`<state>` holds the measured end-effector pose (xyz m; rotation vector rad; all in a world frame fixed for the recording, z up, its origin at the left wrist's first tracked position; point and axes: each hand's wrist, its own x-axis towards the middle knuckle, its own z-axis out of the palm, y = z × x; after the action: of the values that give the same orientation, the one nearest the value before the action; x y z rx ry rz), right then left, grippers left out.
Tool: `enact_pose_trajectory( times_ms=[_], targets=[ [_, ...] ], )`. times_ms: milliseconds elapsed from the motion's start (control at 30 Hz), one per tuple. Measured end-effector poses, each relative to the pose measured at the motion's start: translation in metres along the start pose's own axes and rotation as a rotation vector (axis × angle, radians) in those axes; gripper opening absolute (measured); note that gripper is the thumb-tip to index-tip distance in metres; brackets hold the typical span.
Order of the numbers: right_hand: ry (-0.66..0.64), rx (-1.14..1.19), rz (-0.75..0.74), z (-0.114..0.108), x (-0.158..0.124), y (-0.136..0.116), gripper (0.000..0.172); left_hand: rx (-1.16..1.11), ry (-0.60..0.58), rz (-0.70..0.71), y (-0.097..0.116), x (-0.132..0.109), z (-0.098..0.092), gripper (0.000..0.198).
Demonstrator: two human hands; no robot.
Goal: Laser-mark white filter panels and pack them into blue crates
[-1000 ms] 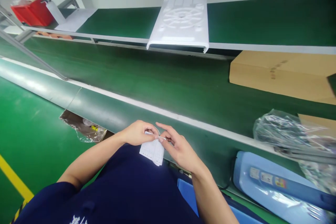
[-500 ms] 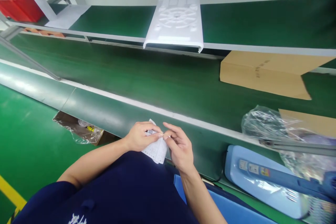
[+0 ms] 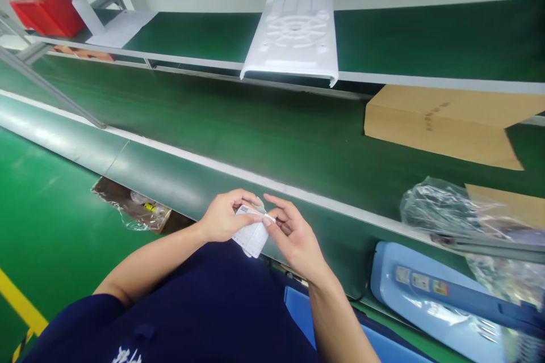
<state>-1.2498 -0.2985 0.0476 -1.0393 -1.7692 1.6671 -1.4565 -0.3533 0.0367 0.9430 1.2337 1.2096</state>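
Note:
Close to my body, at the front edge of the workbench, both hands meet at some small white printed papers [image 3: 254, 236]. They look like a stack of labels or a folded leaflet, with a dark square mark near the upper left corner. My left hand [image 3: 223, 216] is closed on their left side, thumb on top and fingers behind. At the upper right edge, my right hand [image 3: 297, 236] pinches the papers between thumb and fingers, its index finger stretched out. How many sheets there are I cannot tell.
A white plastic panel [image 3: 293, 31] overhangs the upper shelf edge. Flattened cardboard [image 3: 430, 119] and clear plastic bags [image 3: 438, 207] lie at right, above a light-blue fan-like appliance [image 3: 430, 295]. A red bin [image 3: 51, 11] and white bottle [image 3: 87, 14] stand far left; an open box [image 3: 128, 201] sits below.
The view has shifted a little, so the surroundings sit further right. The papers are tilted differently and look shorter; the right fingers have closed in at their upper edge.

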Motion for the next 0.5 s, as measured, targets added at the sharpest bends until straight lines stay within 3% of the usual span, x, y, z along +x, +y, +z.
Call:
enact_pose_trajectory(
  times_ms=[167,367,500],
  targets=[
    [-0.014,0.02,0.021,0.002,-0.002,0.002,0.052,0.006,0.048,-0.015,-0.003,-0.006,0.001,0.032],
    [0.103,0.186,0.011,0.014,0.001,0.006,0.05,-0.083,0.148,0.015,-0.02,-0.007,0.007,0.036],
    [0.113,0.296,0.04,0.017,0.006,0.01,0.048,-0.16,0.196,0.038,-0.023,-0.006,0.011,0.038]
  ],
)
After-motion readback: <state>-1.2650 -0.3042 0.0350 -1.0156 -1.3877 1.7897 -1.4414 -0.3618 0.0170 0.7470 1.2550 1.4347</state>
